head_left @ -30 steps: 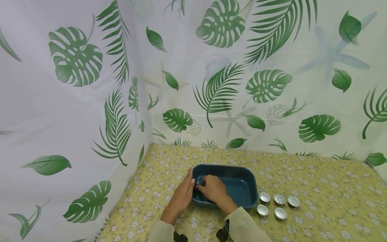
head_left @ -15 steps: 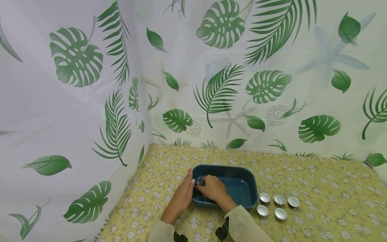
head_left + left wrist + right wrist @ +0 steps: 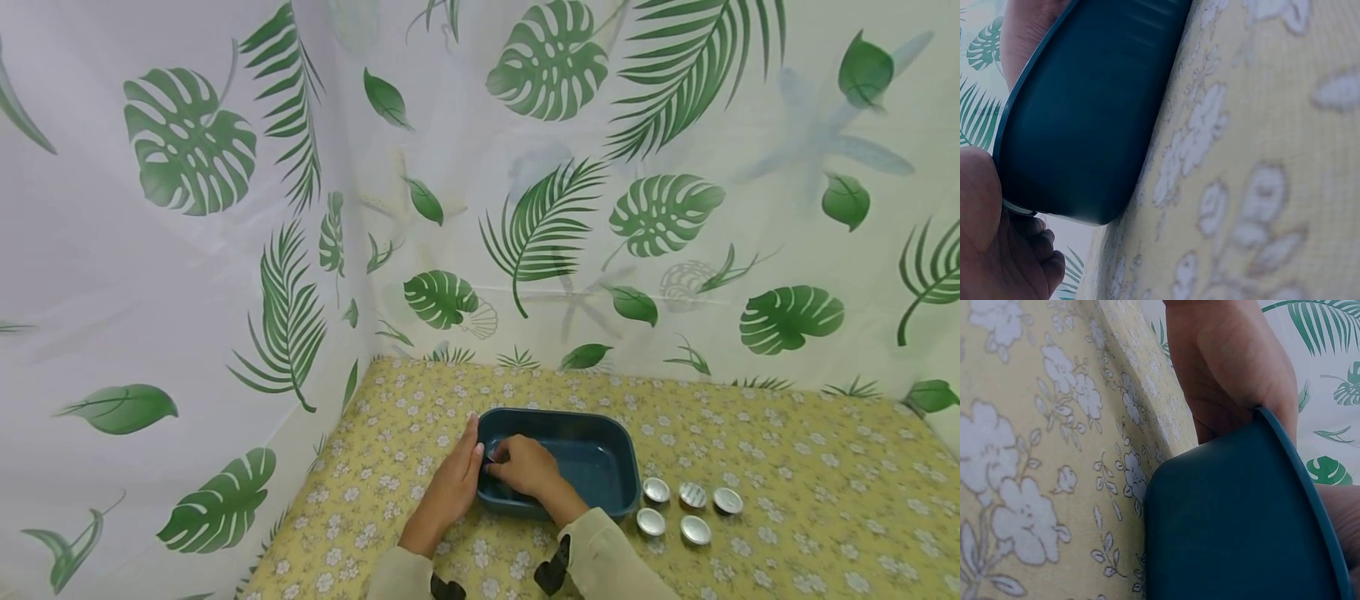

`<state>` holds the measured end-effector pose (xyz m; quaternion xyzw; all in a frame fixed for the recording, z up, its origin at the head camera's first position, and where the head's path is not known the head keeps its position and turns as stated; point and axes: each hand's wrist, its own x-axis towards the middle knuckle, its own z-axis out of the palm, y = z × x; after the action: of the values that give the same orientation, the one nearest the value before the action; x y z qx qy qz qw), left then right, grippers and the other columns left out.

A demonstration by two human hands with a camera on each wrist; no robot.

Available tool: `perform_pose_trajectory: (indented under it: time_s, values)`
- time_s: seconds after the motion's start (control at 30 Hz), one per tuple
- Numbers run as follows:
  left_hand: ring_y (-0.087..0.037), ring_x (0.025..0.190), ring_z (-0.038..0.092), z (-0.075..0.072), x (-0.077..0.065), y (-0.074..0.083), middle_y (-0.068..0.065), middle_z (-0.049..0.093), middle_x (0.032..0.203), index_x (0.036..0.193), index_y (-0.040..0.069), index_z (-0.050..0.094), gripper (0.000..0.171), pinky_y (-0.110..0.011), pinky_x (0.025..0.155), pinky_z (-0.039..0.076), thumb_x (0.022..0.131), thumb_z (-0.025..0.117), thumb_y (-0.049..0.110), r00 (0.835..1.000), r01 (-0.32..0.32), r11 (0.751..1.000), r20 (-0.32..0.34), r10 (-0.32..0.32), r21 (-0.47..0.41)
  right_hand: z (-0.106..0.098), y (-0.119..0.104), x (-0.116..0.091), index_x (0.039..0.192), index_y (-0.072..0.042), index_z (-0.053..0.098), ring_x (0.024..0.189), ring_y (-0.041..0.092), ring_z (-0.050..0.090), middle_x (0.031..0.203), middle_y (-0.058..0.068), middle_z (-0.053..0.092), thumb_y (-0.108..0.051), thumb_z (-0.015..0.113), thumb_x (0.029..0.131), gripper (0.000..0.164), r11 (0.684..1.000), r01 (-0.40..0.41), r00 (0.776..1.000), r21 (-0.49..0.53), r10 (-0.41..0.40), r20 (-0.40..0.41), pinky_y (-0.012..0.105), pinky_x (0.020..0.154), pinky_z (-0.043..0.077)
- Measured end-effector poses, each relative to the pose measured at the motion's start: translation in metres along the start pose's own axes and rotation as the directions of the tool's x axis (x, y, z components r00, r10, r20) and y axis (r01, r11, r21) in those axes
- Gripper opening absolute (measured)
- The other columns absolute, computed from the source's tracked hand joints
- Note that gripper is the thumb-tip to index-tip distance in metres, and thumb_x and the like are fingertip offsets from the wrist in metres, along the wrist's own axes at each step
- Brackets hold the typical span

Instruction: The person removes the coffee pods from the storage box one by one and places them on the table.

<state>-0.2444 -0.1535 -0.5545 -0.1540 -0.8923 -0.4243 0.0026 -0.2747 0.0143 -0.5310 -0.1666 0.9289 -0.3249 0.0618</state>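
A dark teal rectangular basin stands on the flowered tablecloth. My left hand holds its left end, with long fingers along the outer wall and the thumb at the rim. In the left wrist view, the fingers curl past the end of the basin. My right hand reaches inside near that end, fingers bent, pinching a small dark bluish-purple thing that is mostly hidden. Its kind cannot be made out. Both wrist views show chiefly the outer wall, which hides the right fingertips.
Several small round cups with silver foil lids stand in two rows just right of the basin. The yellow tablecloth stretches to the right. Leaf-printed white sheets hang behind and at the left.
The right hand shifts very slightly inside the basin, and a little more of the purple thing at its fingertips shows. The left hand, the basin and the foil-lidded cups stay put.
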Motion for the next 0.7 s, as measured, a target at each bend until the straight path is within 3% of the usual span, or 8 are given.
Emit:
perform_pose_trajectory:
  time_s: [0.17, 0.37, 0.7]
  values:
    - [-0.027, 0.154, 0.017, 0.0001, 0.0004, 0.0004, -0.011, 0.01, 0.17, 0.165, 0.014, 0.005, 0.057, -0.052, 0.121, 0.021, 0.115, 0.025, 0.031, 1.0, -0.006, 1.0, -0.002, 0.006, 0.002, -0.0009, -0.0008, -0.0001, 0.101, -0.009, 0.078, 0.076, 0.017, 0.066, 0.094, 0.002, 0.074, -0.028, 0.078, 0.089, 0.022, 1.0, 0.013, 1.0, 0.018, -0.013, 0.012, 0.04, 0.066, 0.055]
    - [-0.026, 0.154, 0.016, -0.0001, -0.0001, 0.0, -0.011, 0.009, 0.17, 0.165, 0.014, 0.004, 0.057, -0.052, 0.121, 0.022, 0.115, 0.026, 0.03, 1.0, -0.002, 1.0, 0.002, 0.002, -0.004, 0.0011, -0.0039, -0.0007, 0.099, -0.009, 0.078, 0.063, 0.012, 0.062, 0.088, 0.001, 0.072, -0.035, 0.074, 0.093, 0.027, 0.999, -0.03, 1.0, 0.018, 0.03, -0.008, 0.035, 0.058, 0.053]
    - [-0.028, 0.154, 0.018, -0.0004, -0.0005, 0.0005, -0.011, 0.01, 0.17, 0.165, 0.014, 0.004, 0.057, -0.052, 0.121, 0.022, 0.114, 0.026, 0.03, 1.0, -0.009, 1.0, -0.001, 0.009, -0.001, 0.0022, -0.0009, -0.0007, 0.092, -0.01, 0.077, 0.063, 0.012, 0.061, 0.085, 0.0, 0.071, -0.029, 0.082, 0.086, 0.021, 0.998, -0.036, 0.998, 0.043, 0.038, -0.044, 0.033, 0.054, 0.05]
